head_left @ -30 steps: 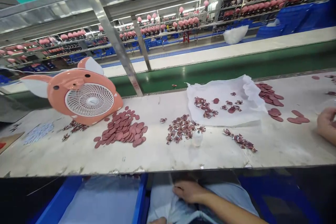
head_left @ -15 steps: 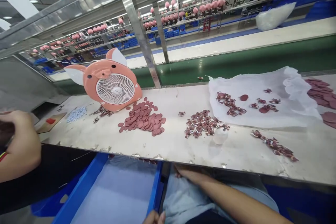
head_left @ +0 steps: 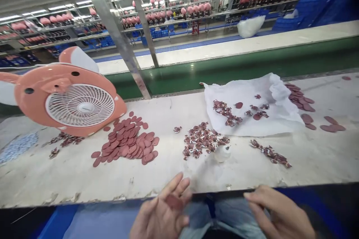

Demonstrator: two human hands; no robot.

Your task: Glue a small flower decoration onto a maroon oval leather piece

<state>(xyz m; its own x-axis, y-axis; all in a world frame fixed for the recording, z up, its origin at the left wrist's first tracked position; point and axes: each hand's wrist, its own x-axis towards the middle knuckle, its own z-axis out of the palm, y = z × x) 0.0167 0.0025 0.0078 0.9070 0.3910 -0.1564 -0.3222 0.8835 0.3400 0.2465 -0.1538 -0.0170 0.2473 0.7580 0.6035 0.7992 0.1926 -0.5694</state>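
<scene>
Left hand at bench front edge, palm up, fingers spread, dark red disc lying on fingers, not gripped. Right hand just below bench edge, fingers loosely curled, holding nothing visible. Disc pile on bench ahead of left hand, beside pink fan. Small patterned pieces mid-bench, white bottle touching them. White sheet behind, more pieces on it.
</scene>
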